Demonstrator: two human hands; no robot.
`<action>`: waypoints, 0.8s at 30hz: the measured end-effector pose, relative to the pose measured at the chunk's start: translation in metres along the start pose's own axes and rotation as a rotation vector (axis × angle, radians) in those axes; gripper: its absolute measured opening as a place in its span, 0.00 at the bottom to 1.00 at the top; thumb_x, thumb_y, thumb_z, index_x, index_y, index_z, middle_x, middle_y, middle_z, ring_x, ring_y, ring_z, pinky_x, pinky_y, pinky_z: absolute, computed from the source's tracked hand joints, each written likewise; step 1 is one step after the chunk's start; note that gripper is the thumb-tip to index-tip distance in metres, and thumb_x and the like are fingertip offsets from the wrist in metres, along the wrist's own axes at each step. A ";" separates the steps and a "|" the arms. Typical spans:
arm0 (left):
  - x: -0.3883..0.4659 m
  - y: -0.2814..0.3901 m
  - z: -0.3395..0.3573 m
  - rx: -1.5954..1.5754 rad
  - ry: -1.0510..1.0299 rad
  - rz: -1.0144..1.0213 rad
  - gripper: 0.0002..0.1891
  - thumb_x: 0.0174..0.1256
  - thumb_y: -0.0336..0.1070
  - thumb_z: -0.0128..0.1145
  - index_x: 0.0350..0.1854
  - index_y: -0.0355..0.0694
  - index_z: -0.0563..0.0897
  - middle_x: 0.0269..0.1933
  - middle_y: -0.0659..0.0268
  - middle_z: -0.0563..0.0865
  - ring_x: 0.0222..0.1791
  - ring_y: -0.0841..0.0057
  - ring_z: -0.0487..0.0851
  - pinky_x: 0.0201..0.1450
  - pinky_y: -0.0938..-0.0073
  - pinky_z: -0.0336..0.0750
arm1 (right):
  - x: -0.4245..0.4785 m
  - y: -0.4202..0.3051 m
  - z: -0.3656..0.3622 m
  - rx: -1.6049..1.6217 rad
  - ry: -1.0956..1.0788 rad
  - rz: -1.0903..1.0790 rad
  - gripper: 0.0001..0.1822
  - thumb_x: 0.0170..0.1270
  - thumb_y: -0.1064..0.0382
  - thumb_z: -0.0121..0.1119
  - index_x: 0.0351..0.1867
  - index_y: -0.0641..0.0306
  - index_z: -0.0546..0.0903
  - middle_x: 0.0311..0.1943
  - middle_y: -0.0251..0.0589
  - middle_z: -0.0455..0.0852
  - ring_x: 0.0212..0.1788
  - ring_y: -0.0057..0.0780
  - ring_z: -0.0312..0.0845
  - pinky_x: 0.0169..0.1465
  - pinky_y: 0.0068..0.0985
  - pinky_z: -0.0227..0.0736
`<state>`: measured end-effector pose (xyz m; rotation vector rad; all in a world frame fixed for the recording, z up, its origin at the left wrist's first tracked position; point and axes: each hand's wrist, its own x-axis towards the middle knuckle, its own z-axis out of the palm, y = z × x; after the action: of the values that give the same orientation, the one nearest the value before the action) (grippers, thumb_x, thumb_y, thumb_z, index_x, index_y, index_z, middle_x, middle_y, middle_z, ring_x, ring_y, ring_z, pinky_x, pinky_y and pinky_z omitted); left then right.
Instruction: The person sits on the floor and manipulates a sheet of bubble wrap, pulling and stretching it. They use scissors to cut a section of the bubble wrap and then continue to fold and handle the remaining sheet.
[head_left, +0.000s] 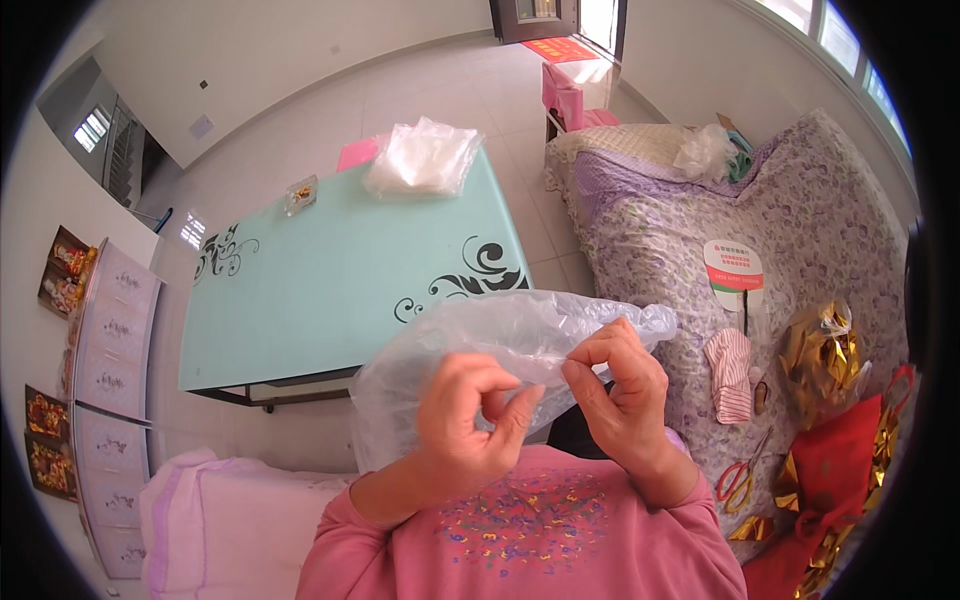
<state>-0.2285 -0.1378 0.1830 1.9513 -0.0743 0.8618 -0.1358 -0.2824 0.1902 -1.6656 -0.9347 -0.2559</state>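
Note:
A large clear plastic bag spreads over my lap, its far end bunched toward the couch. My right hand pinches the film between thumb and forefinger. Beside it, my left hand has its thumb and forefinger curved toward each other, tips slightly apart against the bag; whether film lies between them is unclear. Part of the bag is hidden behind both hands. In front stands a pale green glass-topped table with black scroll patterns, carrying a stack of clear plastic bags and a small clear dish.
To the right, a floral-covered couch holds a hand fan, a striped cloth, scissors, a bag of gold foil pieces and red fabric. A pink-covered seat lies left; drawers stand beyond.

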 end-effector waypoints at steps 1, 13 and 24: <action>0.000 0.005 -0.002 -0.006 -0.119 -0.030 0.11 0.56 0.24 0.65 0.40 0.32 0.78 0.39 0.61 0.77 0.28 0.82 0.79 0.28 0.83 0.74 | -0.001 0.001 0.002 0.007 0.019 0.008 0.07 0.49 0.78 0.63 0.27 0.65 0.78 0.25 0.36 0.79 0.29 0.33 0.71 0.35 0.26 0.65; 0.002 0.003 0.009 -0.135 -0.095 -0.197 0.03 0.65 0.24 0.55 0.35 0.28 0.76 0.33 0.63 0.78 0.26 0.80 0.83 0.27 0.82 0.79 | -0.007 -0.003 0.009 0.080 -0.001 0.074 0.06 0.50 0.77 0.62 0.27 0.65 0.78 0.25 0.37 0.79 0.29 0.32 0.72 0.34 0.26 0.66; 0.003 0.006 0.006 -0.137 -0.161 -0.237 0.05 0.68 0.26 0.53 0.32 0.32 0.74 0.28 0.66 0.77 0.22 0.85 0.80 0.23 0.85 0.71 | -0.010 0.002 0.009 0.190 0.042 0.166 0.04 0.53 0.74 0.62 0.31 0.66 0.80 0.27 0.38 0.79 0.31 0.30 0.72 0.36 0.25 0.67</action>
<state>-0.2248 -0.1449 0.1875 1.8533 0.0038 0.5303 -0.1440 -0.2786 0.1796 -1.5458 -0.7602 -0.0871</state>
